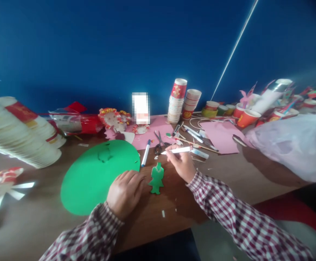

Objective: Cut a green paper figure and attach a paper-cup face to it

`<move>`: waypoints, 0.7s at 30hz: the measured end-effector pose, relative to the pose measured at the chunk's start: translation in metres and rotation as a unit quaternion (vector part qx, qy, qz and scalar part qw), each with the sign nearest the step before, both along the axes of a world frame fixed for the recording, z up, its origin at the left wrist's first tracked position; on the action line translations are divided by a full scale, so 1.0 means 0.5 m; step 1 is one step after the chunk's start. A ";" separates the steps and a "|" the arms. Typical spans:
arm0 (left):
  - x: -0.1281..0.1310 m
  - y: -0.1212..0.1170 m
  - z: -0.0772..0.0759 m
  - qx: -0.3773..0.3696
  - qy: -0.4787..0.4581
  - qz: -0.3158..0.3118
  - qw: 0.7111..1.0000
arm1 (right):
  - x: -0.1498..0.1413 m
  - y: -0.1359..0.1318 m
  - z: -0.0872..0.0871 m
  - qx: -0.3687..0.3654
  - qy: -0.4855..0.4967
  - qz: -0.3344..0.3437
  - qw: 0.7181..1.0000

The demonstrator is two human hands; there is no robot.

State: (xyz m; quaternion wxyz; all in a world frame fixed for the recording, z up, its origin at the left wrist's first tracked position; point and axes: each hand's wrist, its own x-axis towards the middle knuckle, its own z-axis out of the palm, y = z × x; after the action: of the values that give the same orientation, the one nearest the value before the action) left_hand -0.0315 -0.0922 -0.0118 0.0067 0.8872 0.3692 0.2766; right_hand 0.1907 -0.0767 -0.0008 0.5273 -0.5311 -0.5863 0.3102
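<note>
My right hand point(182, 165) is closed round a white marker point(183, 149), held above the table with its narrow end pointing left. Below and left of it, a green paper cutout point(156, 179) shaped like a dress lies flat, with a pale necklace-like line drawn at its top. My left hand point(126, 192) rests palm down just left of the cutout, over the edge of a large green paper oval point(85, 185). Its fingers lie loosely side by side and nothing shows in them. A blue-capped marker point(146, 154) and dark-handled scissors point(160, 145) lie beyond the cutout.
Stacked paper cups stand at left point(24, 134) and at the back point(177, 101). Pink paper point(219, 136) and several pens point(194, 134) lie beyond my right hand. A white plastic bag point(293, 145) sits at right, near decorated cups point(248, 117). Paper scraps point(163, 214) dot the table.
</note>
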 end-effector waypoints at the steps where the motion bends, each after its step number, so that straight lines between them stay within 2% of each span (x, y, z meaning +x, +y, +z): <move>1: 0.000 0.006 0.004 0.009 0.003 -0.011 1.000 | 0.000 -0.002 0.001 0.006 -0.003 -0.002 1.000; 7: 0.030 0.034 0.034 -0.004 0.088 -0.091 0.992 | 0.000 -0.005 0.000 0.021 0.000 -0.012 1.000; 12: 0.053 0.049 0.030 -0.006 0.101 -0.159 0.982 | 0.003 -0.002 -0.001 0.028 -0.014 -0.009 0.999; 18: 0.048 0.066 0.016 -0.004 0.107 -0.125 0.986 | -0.001 -0.011 0.011 0.033 -0.051 0.000 0.998; 21: 0.040 0.079 0.010 -0.004 0.101 -0.123 0.987 | -0.005 -0.019 0.012 0.009 -0.031 0.042 0.999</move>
State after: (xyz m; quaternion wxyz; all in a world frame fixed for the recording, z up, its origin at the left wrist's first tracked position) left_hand -0.0118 -0.0526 -0.0069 0.0067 0.9491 0.2574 0.1815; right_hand 0.1881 -0.0863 0.0053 0.5003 -0.5108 -0.6265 0.3103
